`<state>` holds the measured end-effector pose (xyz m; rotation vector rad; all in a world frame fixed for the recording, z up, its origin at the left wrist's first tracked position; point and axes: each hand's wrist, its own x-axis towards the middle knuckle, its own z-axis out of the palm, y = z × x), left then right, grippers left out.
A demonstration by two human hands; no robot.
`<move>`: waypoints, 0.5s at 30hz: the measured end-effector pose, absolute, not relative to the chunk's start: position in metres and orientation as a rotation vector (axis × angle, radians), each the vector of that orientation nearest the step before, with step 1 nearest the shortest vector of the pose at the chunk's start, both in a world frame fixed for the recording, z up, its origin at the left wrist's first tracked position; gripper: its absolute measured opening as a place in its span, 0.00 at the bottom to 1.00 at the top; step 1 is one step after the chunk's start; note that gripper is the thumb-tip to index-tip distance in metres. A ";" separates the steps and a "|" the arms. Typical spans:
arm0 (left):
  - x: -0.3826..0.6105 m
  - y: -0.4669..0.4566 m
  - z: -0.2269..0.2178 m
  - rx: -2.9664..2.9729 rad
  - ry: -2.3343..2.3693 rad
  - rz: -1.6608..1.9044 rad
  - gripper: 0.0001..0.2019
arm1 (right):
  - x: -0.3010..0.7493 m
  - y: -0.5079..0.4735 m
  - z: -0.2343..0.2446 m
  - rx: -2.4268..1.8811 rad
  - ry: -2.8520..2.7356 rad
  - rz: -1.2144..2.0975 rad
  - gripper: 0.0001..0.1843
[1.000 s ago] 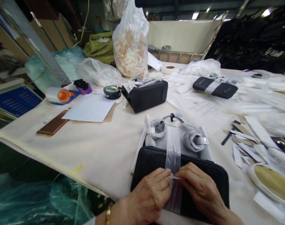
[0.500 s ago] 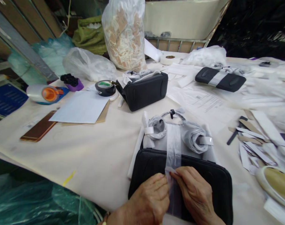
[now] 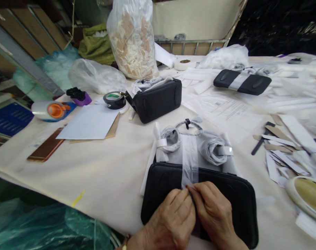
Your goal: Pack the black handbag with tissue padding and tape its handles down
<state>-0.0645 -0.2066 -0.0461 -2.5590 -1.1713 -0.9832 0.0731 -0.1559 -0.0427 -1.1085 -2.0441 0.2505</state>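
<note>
A black bag [image 3: 236, 198] lies flat before me, with a translucent white strip [image 3: 189, 159] running down across its middle. My left hand [image 3: 170, 218] is closed in a pinch on the strip, over the front of the bag. Fingertips almost touching it, my right hand [image 3: 212, 208] also pinches the strip; the fingers cover the exact hold. Beyond the bag's top edge, two wrapped coils [image 3: 213, 149] are held by white bands. A thin looped cord with a black clip [image 3: 187, 123] sits between them.
A second black bag [image 3: 158, 100] stands farther back, and a third bag [image 3: 242, 82] with a strip lies back right. Paper scraps [image 3: 277, 152] and a tape roll [image 3: 307, 198] are at right. At left lie a phone [image 3: 45, 146], white sheet [image 3: 87, 121] and black tape [image 3: 114, 100].
My left hand has shifted right and slightly down across the strip, now meeting my right hand. The right hand has moved slightly left and up. The view has shifted a little.
</note>
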 end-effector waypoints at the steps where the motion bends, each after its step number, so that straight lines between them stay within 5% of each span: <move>1: -0.063 -0.207 -0.048 -2.543 -1.208 -0.912 0.17 | 0.073 -0.156 -0.042 -1.115 -2.046 0.255 0.11; 15: -0.058 -0.216 -0.061 -2.460 -1.260 -0.563 0.18 | 0.074 -0.139 -0.027 -1.356 -2.052 0.156 0.23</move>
